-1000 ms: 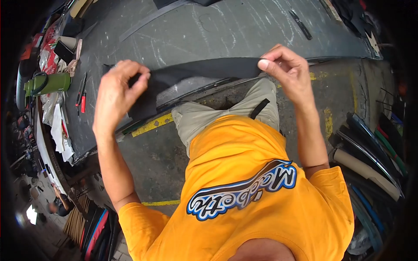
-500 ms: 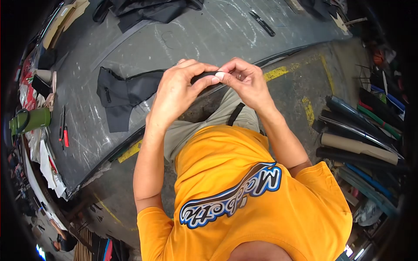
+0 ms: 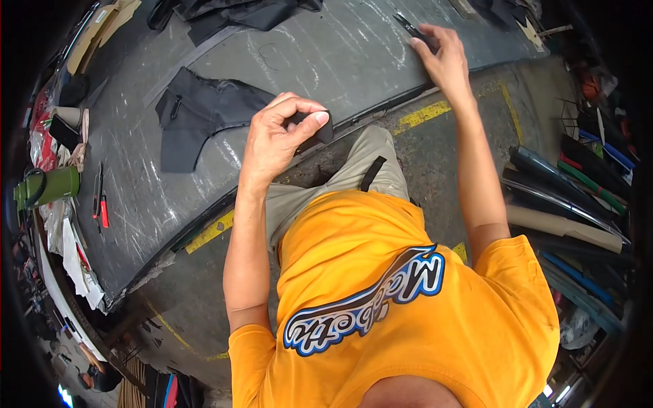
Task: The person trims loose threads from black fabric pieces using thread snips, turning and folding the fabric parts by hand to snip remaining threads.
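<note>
My left hand (image 3: 277,139) pinches the near end of a dark grey fabric piece (image 3: 211,105) between thumb and fingers, close to the table edge. The rest of the fabric spreads leftward over the table and has a small black zip-like slit near its far end. At the far right of the table, my right hand (image 3: 445,64) has its thumb and fingers around a slim black pair of snips (image 3: 407,26). The tool's pointed end shows beyond the fingers, while its handle is partly hidden by them.
More dark fabric (image 3: 231,17) lies at the back of the grey, scratched table (image 3: 136,224). A red-handled cutter (image 3: 104,212) and a green bottle (image 3: 51,187) are at the left. Rolls of material (image 3: 564,228) are stacked at the right. Another person (image 3: 101,374) is low at the left.
My right hand has left the fabric, reaching up and right to the snips. My left hand keeps its pinch, and the fabric's far end has shifted upward on the table.
</note>
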Action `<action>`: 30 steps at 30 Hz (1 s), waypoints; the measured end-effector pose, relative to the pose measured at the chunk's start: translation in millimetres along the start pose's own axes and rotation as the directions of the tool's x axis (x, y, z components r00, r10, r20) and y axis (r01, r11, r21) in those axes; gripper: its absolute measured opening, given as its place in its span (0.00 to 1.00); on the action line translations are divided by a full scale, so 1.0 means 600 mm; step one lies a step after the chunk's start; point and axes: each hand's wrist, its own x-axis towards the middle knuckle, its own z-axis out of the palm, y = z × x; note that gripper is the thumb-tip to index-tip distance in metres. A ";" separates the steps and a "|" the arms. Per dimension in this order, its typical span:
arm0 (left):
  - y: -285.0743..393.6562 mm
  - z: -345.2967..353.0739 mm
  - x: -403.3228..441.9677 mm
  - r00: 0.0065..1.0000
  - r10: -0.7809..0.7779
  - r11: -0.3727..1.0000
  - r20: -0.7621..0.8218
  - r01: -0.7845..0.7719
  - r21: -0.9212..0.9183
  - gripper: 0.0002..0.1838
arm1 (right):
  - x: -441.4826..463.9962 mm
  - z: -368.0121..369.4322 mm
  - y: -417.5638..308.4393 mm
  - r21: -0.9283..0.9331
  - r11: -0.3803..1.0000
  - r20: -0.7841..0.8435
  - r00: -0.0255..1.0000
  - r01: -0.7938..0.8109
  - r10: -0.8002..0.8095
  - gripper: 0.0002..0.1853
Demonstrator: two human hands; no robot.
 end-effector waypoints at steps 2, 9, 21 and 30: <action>-0.002 -0.004 0.000 0.998 -0.057 0.997 0.025 0.058 -0.051 0.06 | 0.015 0.001 0.019 -0.179 0.980 -0.048 0.994 0.086 -0.096 0.18; 0.001 -0.004 -0.004 0.997 -0.073 0.996 0.022 0.074 -0.039 0.05 | 0.042 -0.020 0.019 -0.132 0.990 0.251 0.968 0.052 -0.017 0.17; 0.001 -0.005 -0.002 0.999 -0.054 0.997 0.006 0.054 -0.061 0.04 | -0.110 -0.032 -0.221 0.661 0.396 0.689 0.725 -0.637 0.016 0.16; 0.000 -0.005 -0.002 0.999 -0.048 0.992 0.006 0.049 -0.112 0.05 | -0.127 -0.036 -0.241 0.535 0.820 0.647 0.723 -0.203 -0.243 0.16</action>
